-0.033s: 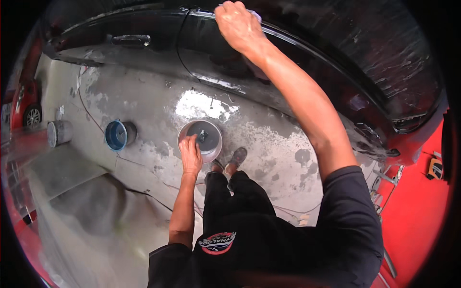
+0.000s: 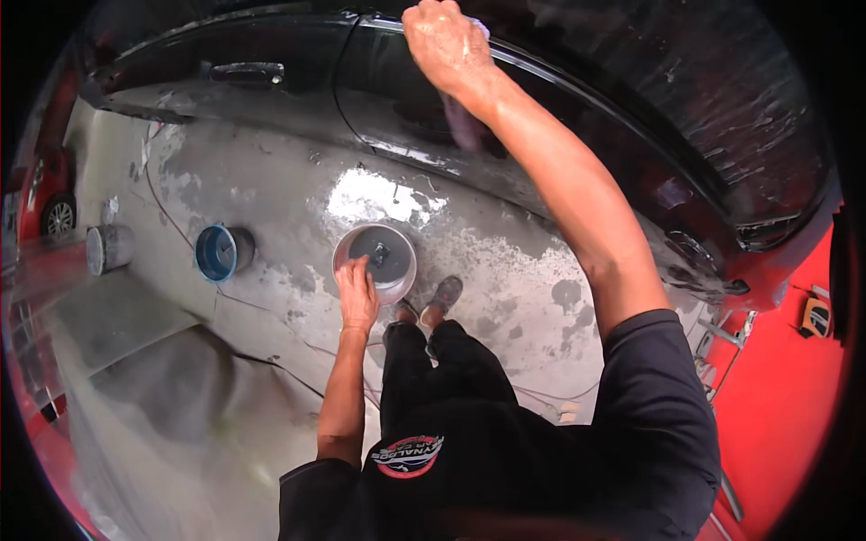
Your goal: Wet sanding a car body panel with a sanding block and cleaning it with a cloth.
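My right hand reaches up and presses a pale purple cloth against the wet body of a black car, just right of a door seam. My left hand hangs low by my side with its fingers loosely curled and nothing visible in them. In the picture it lies over the near rim of a white bucket that stands on the floor in front of my shoes. Something dark sits in the bucket.
A blue bucket and a grey bucket stand on the wet concrete floor to the left. A thin hose trails across it. A red car is at far left; a metal ladder stands against red at right.
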Demonstrator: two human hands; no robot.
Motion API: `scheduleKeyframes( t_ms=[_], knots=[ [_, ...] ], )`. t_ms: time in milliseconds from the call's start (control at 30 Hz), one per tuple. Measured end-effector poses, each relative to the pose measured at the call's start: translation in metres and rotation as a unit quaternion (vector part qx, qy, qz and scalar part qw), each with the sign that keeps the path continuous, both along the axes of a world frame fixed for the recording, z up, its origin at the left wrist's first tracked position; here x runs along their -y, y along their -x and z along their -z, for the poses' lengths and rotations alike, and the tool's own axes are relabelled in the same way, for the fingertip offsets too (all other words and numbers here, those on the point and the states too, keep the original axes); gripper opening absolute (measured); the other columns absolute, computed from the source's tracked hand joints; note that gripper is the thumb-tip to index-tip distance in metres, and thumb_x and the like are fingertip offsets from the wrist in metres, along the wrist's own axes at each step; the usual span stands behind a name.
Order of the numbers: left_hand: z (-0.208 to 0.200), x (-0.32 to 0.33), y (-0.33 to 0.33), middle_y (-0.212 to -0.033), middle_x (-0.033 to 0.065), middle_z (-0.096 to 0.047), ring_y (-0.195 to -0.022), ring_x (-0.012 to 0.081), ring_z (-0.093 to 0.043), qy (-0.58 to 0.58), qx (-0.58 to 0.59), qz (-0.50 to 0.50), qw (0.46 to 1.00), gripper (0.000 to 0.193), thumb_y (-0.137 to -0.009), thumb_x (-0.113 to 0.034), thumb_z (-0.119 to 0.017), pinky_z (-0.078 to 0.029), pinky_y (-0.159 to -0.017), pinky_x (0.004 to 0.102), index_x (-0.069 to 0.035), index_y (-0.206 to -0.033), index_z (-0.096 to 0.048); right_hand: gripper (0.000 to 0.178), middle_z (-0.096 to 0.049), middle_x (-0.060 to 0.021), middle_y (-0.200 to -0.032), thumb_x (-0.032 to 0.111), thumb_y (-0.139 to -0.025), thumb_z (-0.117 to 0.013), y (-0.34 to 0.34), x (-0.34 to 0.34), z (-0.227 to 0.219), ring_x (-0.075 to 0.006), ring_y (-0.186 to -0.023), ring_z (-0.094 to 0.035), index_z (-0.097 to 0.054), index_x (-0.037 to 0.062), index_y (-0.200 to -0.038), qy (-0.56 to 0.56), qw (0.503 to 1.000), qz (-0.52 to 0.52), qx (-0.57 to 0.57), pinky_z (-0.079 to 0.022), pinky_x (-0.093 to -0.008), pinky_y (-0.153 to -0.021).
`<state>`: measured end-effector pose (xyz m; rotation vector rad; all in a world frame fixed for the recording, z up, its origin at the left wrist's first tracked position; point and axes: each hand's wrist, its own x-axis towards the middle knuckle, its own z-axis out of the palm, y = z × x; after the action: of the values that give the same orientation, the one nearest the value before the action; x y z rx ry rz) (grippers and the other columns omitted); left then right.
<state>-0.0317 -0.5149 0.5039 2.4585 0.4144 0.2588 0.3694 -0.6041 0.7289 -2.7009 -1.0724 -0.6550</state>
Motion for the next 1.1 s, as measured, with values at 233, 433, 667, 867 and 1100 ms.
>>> scheduleKeyframes(
  t_ms=[233, 433, 667, 867, 1100],
  knots=[
    [0.023, -0.069, 0.13, -0.13, 0.0222, -0.054, -0.12, 0.0413, -0.05, 0.018, -0.065, -0.131, 0.989, 0.044, -0.093, 0.003, -0.057, -0.04, -0.106, 0.0501, -0.004, -0.136, -0.055, 0.029, -0.064, -0.0176, -0.104, 0.002, -0.083, -0.063, 0.01, 0.03, -0.016, -0.0399, -0.102, -0.065, -0.066, 0.0005, -0.112, 0.091, 0.995, 0.011, -0.037, -0.058, -0.0491, -0.085],
    [0.016, -0.093, 0.171, -0.127, 0.0224, -0.055, -0.121, 0.0402, -0.051, 0.037, -0.111, -0.207, 0.971, 0.039, -0.096, 0.0, -0.056, -0.04, -0.107, 0.049, -0.003, -0.135, -0.055, 0.035, -0.063, -0.0143, -0.106, 0.002, -0.082, -0.064, 0.005, 0.012, -0.023, -0.0365, -0.099, -0.063, -0.066, 0.0026, -0.117, 0.125, 0.99, -0.063, 0.01, -0.056, -0.0457, -0.087],
    [0.024, -0.104, 0.18, -0.123, 0.0224, -0.056, -0.118, 0.0413, -0.054, 0.046, -0.106, -0.175, 0.978, 0.038, -0.095, 0.001, -0.058, -0.043, -0.102, 0.0493, -0.002, -0.134, -0.056, 0.029, -0.061, -0.0171, -0.112, 0.007, -0.095, -0.054, 0.014, 0.045, -0.028, -0.038, -0.103, -0.062, -0.062, 0.0021, -0.123, 0.089, 0.993, -0.07, -0.04, -0.055, -0.049, -0.088],
    [0.045, -0.119, 0.194, -0.12, 0.022, -0.057, -0.111, 0.0406, -0.056, 0.085, -0.104, -0.16, 0.978, 0.037, -0.094, 0.001, -0.058, -0.047, -0.096, 0.0476, -0.001, -0.131, -0.057, 0.029, -0.059, -0.0159, -0.114, 0.002, -0.089, -0.057, -0.01, 0.002, -0.026, -0.0362, -0.106, -0.059, -0.059, 0.0035, -0.118, 0.172, 0.98, -0.091, 0.026, -0.052, -0.0438, -0.092],
    [0.053, -0.126, 0.206, -0.117, 0.0201, -0.057, -0.101, 0.0374, -0.058, 0.104, -0.108, -0.205, 0.967, 0.033, -0.096, 0.001, -0.058, -0.05, -0.085, 0.0432, -0.003, -0.129, -0.059, 0.024, -0.06, -0.0158, -0.108, 0.004, -0.094, -0.054, -0.002, 0.065, -0.049, -0.0364, -0.104, -0.062, -0.061, 0.0037, -0.117, 0.279, 0.96, -0.022, -0.009, -0.054, -0.0448, -0.09]
  ],
)
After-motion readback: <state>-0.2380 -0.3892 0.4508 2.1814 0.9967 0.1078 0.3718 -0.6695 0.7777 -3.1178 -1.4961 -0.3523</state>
